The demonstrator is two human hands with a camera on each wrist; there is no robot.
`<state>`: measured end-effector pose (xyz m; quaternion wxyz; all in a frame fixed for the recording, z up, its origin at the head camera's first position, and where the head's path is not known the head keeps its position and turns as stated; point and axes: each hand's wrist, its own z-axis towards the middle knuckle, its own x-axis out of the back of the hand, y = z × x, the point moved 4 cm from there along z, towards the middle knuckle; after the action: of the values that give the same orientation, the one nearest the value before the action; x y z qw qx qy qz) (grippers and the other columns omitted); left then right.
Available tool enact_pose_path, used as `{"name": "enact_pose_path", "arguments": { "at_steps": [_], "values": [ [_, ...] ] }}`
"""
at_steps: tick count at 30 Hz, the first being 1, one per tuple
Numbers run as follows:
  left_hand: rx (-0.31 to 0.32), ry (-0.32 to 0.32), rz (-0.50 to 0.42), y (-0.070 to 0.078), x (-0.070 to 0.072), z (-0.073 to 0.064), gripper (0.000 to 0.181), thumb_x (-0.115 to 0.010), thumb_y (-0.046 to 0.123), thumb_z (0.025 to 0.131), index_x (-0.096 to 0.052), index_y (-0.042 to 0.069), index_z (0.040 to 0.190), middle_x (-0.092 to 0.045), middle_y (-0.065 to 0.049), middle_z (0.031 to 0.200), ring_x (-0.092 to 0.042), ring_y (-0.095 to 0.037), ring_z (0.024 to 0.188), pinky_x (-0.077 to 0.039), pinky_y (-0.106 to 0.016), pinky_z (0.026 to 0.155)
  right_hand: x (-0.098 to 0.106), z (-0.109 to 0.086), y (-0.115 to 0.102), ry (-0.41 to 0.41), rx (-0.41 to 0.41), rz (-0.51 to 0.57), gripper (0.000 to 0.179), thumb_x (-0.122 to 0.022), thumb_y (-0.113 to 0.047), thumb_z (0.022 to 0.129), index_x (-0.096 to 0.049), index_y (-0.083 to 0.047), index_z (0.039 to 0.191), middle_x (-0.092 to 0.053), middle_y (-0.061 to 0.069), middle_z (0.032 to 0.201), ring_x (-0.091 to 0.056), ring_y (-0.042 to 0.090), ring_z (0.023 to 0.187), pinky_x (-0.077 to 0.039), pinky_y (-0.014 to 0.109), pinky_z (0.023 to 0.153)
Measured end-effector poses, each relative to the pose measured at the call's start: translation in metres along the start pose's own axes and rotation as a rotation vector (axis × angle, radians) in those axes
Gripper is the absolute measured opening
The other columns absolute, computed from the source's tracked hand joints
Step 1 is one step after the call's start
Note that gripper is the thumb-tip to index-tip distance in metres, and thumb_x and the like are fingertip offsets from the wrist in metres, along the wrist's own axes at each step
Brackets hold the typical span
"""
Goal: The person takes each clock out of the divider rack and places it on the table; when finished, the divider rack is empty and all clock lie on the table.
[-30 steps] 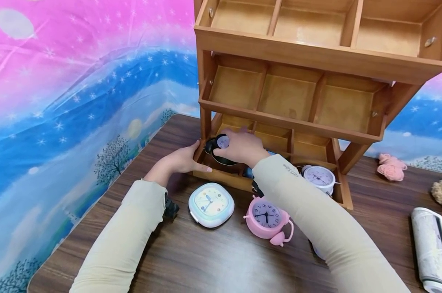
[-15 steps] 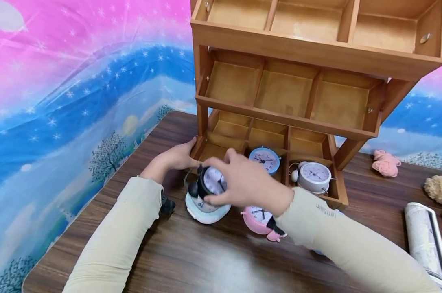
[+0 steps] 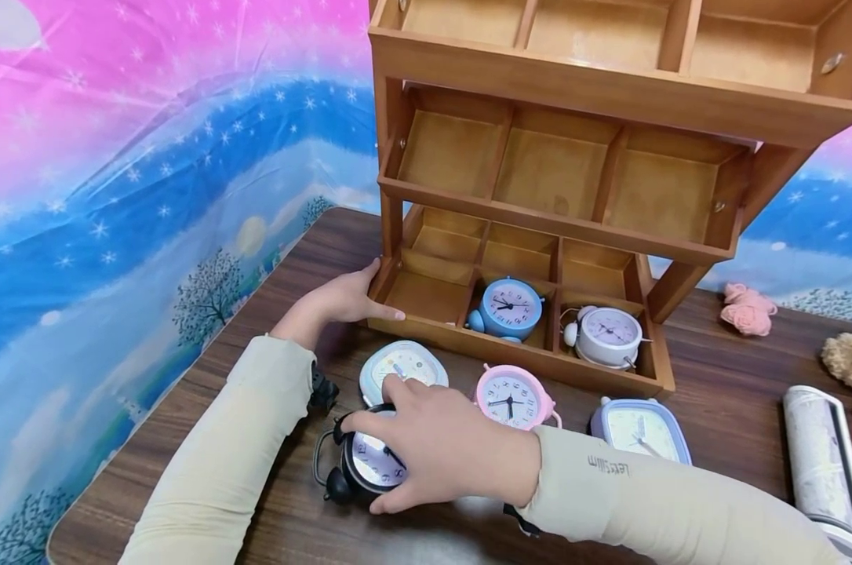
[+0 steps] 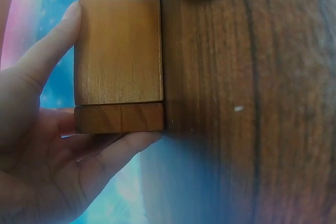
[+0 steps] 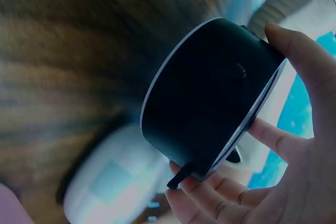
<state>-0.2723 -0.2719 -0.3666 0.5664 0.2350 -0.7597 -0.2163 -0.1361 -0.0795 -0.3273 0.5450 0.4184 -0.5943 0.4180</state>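
Observation:
My right hand point(image 3: 443, 443) holds a black twin-bell alarm clock point(image 3: 375, 459) by its round body, low over the table in front of the other clocks. In the right wrist view the clock's dark casing point(image 5: 205, 98) sits between thumb and fingers, a short black foot sticking out. At the lowest tray's left front corner, my left hand point(image 3: 334, 302) grips the wooden display shelf point(image 3: 426, 329), the thumb at the rim and the fingers along its end. A light-blue clock point(image 3: 405, 365) and a pink alarm clock point(image 3: 514, 396) lie before the tray, partly covered by my right hand.
In the lowest tray, a blue clock point(image 3: 511, 308) fills the middle compartment and a white twin-bell clock point(image 3: 609, 336) the right one. A lavender square clock point(image 3: 641, 431) lies right of the pink one. Further right are a lint roller point(image 3: 824, 455) and pink fabric roses point(image 3: 747, 310).
My right hand has lifted the black clock out of the tray's left compartment and carried it toward me, over the light-blue clock. My left hand has stayed at the shelf corner.

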Motion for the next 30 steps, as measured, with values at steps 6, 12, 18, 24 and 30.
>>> {"name": "enact_pose_path", "arguments": {
  "at_steps": [6, 12, 18, 24, 30],
  "values": [
    [-0.006, 0.003, -0.004, 0.001, 0.002, 0.001, 0.112, -0.072, 0.049, 0.088, 0.003, 0.009, 0.16, -0.018, -0.021, 0.162, -0.026, -0.039, 0.145, -0.027, -0.054, 0.115, -0.011, 0.004, -0.006, 0.0, -0.003, -0.029, 0.076, -0.071, -0.074, 0.073, -0.053, -0.037, 0.137, -0.054, 0.005, 0.107, -0.058, 0.014, 0.085, -0.05, 0.028, 0.061],
    [0.003, -0.001, 0.006, 0.001, 0.001, 0.0, 0.112, -0.072, 0.049, 0.088, 0.004, 0.008, 0.16, -0.017, -0.022, 0.162, -0.024, -0.04, 0.146, -0.026, -0.054, 0.115, -0.018, 0.006, -0.011, -0.018, -0.008, -0.004, 0.077, -0.069, -0.075, 0.073, -0.053, -0.034, 0.137, -0.057, 0.009, 0.114, -0.061, 0.018, 0.092, -0.053, 0.03, 0.066],
    [0.0, -0.001, 0.012, 0.0, 0.0, 0.0, 0.111, -0.072, 0.049, 0.088, 0.003, 0.008, 0.16, -0.017, -0.022, 0.162, -0.025, -0.04, 0.146, -0.027, -0.054, 0.115, -0.022, 0.006, -0.014, -0.012, -0.011, -0.048, 0.078, -0.068, -0.078, 0.073, -0.054, -0.035, 0.136, -0.057, 0.008, 0.112, -0.062, 0.019, 0.091, -0.053, 0.031, 0.065],
    [0.0, 0.0, 0.013, 0.0, 0.0, 0.0, 0.112, -0.072, 0.049, 0.089, 0.004, 0.008, 0.16, -0.018, -0.022, 0.162, -0.026, -0.04, 0.145, -0.027, -0.054, 0.114, -0.025, 0.006, -0.014, -0.024, -0.015, -0.058, 0.078, -0.065, -0.079, 0.074, -0.053, -0.036, 0.138, -0.057, 0.008, 0.114, -0.06, 0.018, 0.093, -0.053, 0.031, 0.066],
    [0.007, 0.001, 0.017, 0.001, -0.001, -0.001, 0.112, -0.071, 0.051, 0.088, 0.003, 0.008, 0.16, -0.017, -0.022, 0.162, -0.025, -0.04, 0.145, -0.027, -0.054, 0.115, -0.02, 0.005, -0.011, -0.039, -0.017, -0.069, 0.082, -0.052, -0.084, 0.078, -0.049, -0.038, 0.146, -0.055, 0.008, 0.12, -0.055, 0.019, 0.099, -0.052, 0.032, 0.069]
  ]
}}
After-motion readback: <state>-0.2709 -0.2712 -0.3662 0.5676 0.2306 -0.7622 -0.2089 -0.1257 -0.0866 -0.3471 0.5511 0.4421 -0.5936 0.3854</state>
